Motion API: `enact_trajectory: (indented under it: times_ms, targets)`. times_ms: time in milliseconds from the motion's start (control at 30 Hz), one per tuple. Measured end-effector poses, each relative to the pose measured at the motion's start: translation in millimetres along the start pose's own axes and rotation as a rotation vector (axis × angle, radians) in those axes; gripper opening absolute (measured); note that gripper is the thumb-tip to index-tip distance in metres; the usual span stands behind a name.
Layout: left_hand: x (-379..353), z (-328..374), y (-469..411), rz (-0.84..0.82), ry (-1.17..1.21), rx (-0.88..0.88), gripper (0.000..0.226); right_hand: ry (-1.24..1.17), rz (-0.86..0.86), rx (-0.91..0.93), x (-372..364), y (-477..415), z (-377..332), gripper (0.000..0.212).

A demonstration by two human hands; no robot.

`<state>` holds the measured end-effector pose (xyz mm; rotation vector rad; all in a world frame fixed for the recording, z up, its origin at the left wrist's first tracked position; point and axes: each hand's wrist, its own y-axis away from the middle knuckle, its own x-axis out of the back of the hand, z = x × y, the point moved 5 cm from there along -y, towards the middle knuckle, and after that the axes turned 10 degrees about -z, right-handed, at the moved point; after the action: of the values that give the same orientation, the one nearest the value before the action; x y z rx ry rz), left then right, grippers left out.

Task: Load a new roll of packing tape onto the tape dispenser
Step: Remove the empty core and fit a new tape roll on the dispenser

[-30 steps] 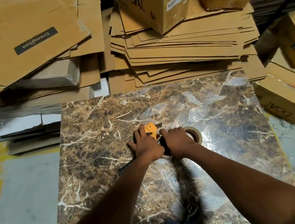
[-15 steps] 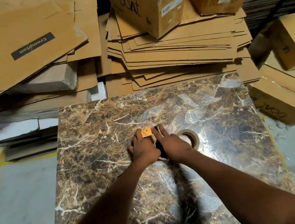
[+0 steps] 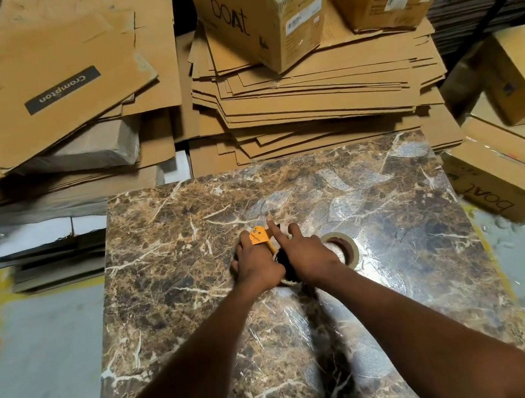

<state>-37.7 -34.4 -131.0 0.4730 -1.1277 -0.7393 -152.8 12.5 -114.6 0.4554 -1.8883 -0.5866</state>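
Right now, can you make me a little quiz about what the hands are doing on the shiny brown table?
1. True or false: both hands, the left hand and the right hand, are on the orange and black plastic tape dispenser.
2. Where does the tan roll of packing tape lie?
A. on the stack of flat cardboard
B. on the brown marble-patterned table, just right of the right hand
C. on the grey floor
3. Fill the gap: the sealed cardboard box behind the table has the word ____ printed on it.

Key: 1 true; 2 B; 3 boAt.
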Motion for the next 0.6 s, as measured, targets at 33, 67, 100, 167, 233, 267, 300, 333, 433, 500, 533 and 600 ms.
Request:
enact_trajectory:
  times_ms: [33,67,100,167,233,267,300,333,433,500,533,600]
  targets:
    - [1,0,1,0.005,0.012,0.005,0.043,-0.003,-0.007,-0.012,1,0,-1,0.121]
    - [1,-1,1,0.009,0.024,0.011,0.043,-0.005,-0.007,-0.02,3,1,-2,0.12]
    - [2,-3,1,0.012,0.033,0.013,0.044,-0.006,-0.004,-0.029,4,1,-2,0.119]
    - [4,-5,1,-0.008,0.063,-0.012,0.04,-0.009,0.008,-0.042,5,1,-2,0.115]
    - [7,-6,1,-0.05,0.087,-0.038,0.033,-0.014,0.014,-0.044,6,1,-3,0.112]
    - [8,-5,1,-0.057,0.063,-0.046,0.033,-0.013,0.015,-0.041,6,1,-4,0.111]
    - [7,-4,1,-0.054,0.013,-0.05,0.034,-0.013,0.011,-0.041,6,1,-5,0.111]
    - [7,-2,2,-0.044,-0.041,-0.05,0.036,-0.013,0.008,-0.039,6,2,-7,0.112]
    - [7,7,6,-0.036,-0.186,-0.068,0.04,-0.018,0.002,-0.062,7,4,-7,0.117]
    - [10,12,8,-0.036,-0.288,-0.114,0.038,-0.021,0.003,-0.077,8,4,-7,0.116]
    - [13,15,9,-0.019,-0.342,-0.132,0.038,-0.019,0.007,-0.083,10,4,-9,0.115]
    - [19,22,13,0.024,-0.468,-0.164,0.041,-0.002,0.011,-0.089,13,3,-12,0.117]
